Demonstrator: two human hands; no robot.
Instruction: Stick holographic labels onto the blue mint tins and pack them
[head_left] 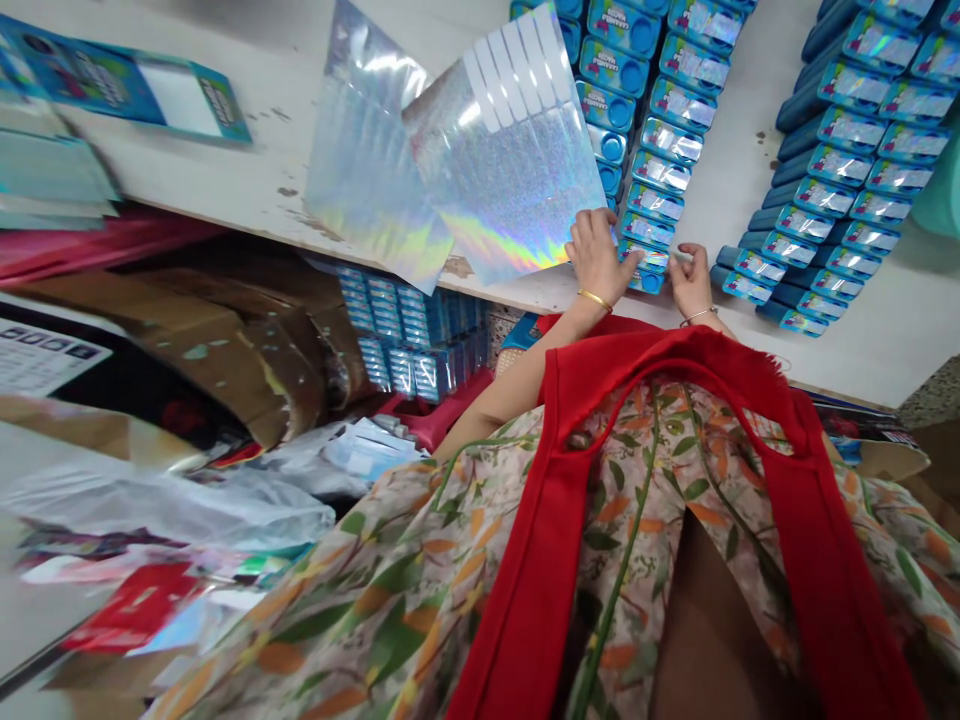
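My left hand (598, 257), with a gold bangle at the wrist, lies with fingers spread over the lower right corner of a shiny holographic label sheet (517, 170). Its thumb reaches to the near end of a row of small blue boxes (646, 228) with silvery labels. Just right of that row is my right hand (691, 280), its fingers curled in towards the thumb; anything between them is too small to make out. Pale strips at the top of the sheet show where labels are gone. A second holographic sheet (375, 150) lies partly under the first.
More rows of blue boxes (840, 190) stand on the white table (247, 190) to the right. At left lie a flat blue printed carton (112, 85) and stacked pale sheets (52, 180). Below the table edge are packed blue boxes (412, 340) and brown cardboard boxes (202, 350).
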